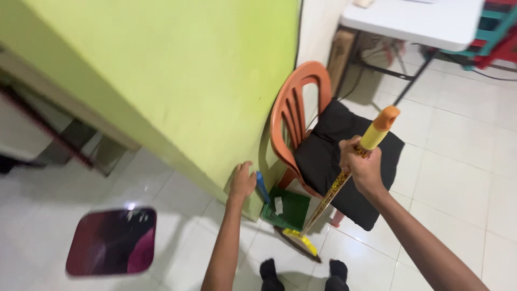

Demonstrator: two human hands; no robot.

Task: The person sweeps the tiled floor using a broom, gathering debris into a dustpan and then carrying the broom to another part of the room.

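Note:
My right hand (362, 166) grips the upper part of a broom handle (377, 132), yellow with an orange cap and a patterned shaft. Its yellow head (301, 241) rests on the white tile floor. My left hand (242, 181) reaches down beside the blue handle (262, 186) of a green dustpan (286, 210) leaning at the foot of the green wall. The fingers are apart and close to the handle; I cannot tell whether they touch it. My two dark-socked feet (301, 275) show at the bottom.
An orange plastic chair (293, 116) with a black cloth (344, 161) draped over its seat stands against the green wall (177, 75). A white folding table (414, 21) is at the back right. A dark maroon mat (112, 241) lies on the floor at left.

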